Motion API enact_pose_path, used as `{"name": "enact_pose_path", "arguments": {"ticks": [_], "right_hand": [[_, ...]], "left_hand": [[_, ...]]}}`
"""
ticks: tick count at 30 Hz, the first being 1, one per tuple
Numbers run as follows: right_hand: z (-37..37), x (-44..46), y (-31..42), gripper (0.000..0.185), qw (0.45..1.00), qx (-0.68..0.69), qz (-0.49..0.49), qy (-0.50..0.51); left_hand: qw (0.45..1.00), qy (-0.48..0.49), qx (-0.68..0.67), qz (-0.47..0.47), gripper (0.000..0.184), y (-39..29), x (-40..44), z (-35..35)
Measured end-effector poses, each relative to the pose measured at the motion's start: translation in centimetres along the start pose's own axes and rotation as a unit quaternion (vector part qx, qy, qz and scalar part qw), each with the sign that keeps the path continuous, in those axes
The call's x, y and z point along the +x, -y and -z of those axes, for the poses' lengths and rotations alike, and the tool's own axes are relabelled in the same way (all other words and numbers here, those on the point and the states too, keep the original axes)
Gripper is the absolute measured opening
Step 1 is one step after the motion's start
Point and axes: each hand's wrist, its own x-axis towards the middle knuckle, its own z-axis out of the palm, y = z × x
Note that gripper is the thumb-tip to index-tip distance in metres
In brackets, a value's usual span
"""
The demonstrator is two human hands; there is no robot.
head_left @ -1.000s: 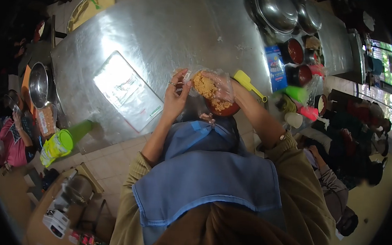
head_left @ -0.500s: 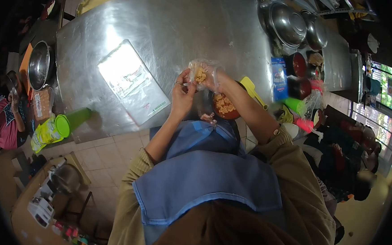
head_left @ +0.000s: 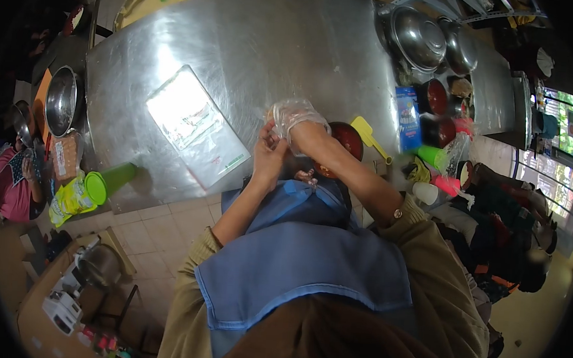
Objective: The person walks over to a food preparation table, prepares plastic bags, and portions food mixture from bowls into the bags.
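Observation:
My left hand (head_left: pixel 270 155) pinches the edge of a clear plastic bag (head_left: pixel 296 109) above the steel table. My right hand (head_left: pixel 309 136) is turned back-up with the bag around it, its fingers hidden under crinkled plastic. What the right fingers hold, if anything, cannot be made out. Below the right wrist is a red-brown bowl (head_left: pixel 349 141), partly covered by my forearm. Beside it lies a yellow spatula (head_left: pixel 366 132). A flat pack of clear plastic bags (head_left: pixel 217 150) lies left of my hands.
The steel table (head_left: pixel 288 41) spans the front. A green cup (head_left: pixel 110 183) and yellow packet (head_left: pixel 72 200) sit at its left edge. Steel bowls (head_left: pixel 418 37), a blue packet (head_left: pixel 408 117) and red bowls (head_left: pixel 434 96) line the right. A person (head_left: pixel 14 185) is at far left.
My right hand has turned over and shifted left, toward my left hand. The crumbly food visible in the bag earlier is now hidden. My right forearm covers a different part of the bowl.

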Motion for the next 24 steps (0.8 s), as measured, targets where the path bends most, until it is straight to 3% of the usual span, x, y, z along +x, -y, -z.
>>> {"name": "enact_pose_path", "arguments": {"ticks": [1,4,7,10,13,16,19,20,22,24], "right_hand": [[0.0,-0.3,0.5,0.021,0.998,-0.037,0.021,-0.04],[1.9,-0.3,1.0,0.021,1.0,0.004,0.01,-0.005],[-0.2,0.2,-1.1,0.023,0.999,-0.03,0.001,-0.036],[-0.1,0.3,-1.7,0.023,0.992,0.121,-0.036,-0.021],[-0.9,0.3,-2.4,0.024,0.996,0.068,-0.03,-0.046],[2.5,-0.7,-0.2,0.028,0.989,0.124,-0.078,-0.007],[1.9,-0.9,-2.2,0.026,0.993,0.084,-0.039,-0.074],[2.2,-1.4,-2.6,0.025,0.971,0.217,-0.079,-0.068],[3.7,-2.3,-3.0,0.021,0.87,0.467,-0.151,-0.051],[6.3,-4.2,-2.1,0.018,0.805,0.56,-0.185,-0.054]], "left_hand": [[1.0,-0.003,0.0,-0.007,0.051,-0.1,-0.2,0.0],[1.0,0.011,-0.003,0.009,0.049,-0.6,0.0,-0.1],[1.0,0.005,-0.001,0.013,0.049,-1.2,0.2,-0.2],[0.999,-0.001,0.036,0.01,0.049,-1.7,0.3,-0.3],[0.999,0.0,0.032,0.003,0.049,-1.4,0.6,-0.1],[0.999,-0.001,0.041,0.004,0.048,-1.1,1.0,0.2],[0.999,0.012,0.045,0.004,0.048,-0.9,1.3,0.4],[0.998,0.012,0.054,0.006,0.049,-0.8,1.3,0.5],[0.997,0.013,0.07,0.01,0.051,-0.8,1.4,0.5],[0.997,0.013,0.073,0.005,0.053,-0.9,1.3,0.3]]}}
